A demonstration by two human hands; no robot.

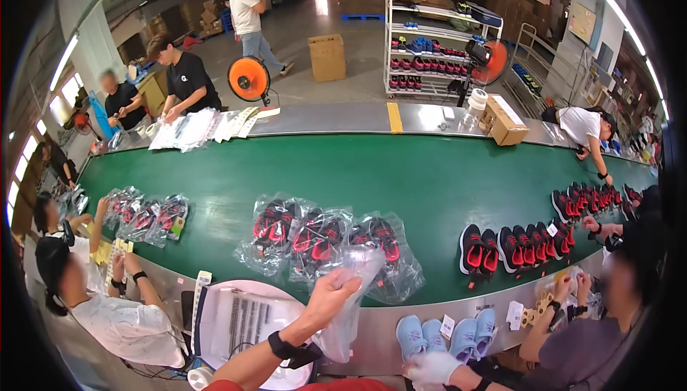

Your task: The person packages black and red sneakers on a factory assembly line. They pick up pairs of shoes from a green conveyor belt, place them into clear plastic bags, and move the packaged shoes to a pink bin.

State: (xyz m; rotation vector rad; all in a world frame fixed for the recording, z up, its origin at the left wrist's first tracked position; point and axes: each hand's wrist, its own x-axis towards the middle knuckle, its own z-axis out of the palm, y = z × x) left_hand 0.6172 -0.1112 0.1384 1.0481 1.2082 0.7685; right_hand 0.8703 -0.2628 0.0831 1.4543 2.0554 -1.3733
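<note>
My left hand (333, 298), a dark band at its wrist, pinches a clear plastic bag (353, 330) that hangs over the table edge. My right hand (435, 368), in a white glove, is low in the picture beside light blue shoes (429, 336); its fingers are blurred, and I cannot tell whether they touch a shoe. A white tag lies on these shoes. Ahead of my left hand, several black and red shoes in clear bags (315, 237) lie on the green belt. Left of my forearm is a tub (247, 287) with a stack of printed clear bags in it.
More bagged shoes (154, 215) lie farther left on the green conveyor belt (315, 162). Unbagged black and red shoes (519, 248) line its right side. Co-workers sit close on both sides. Beyond the belt stand a carton (504, 119), orange fans and a shoe rack (429, 51).
</note>
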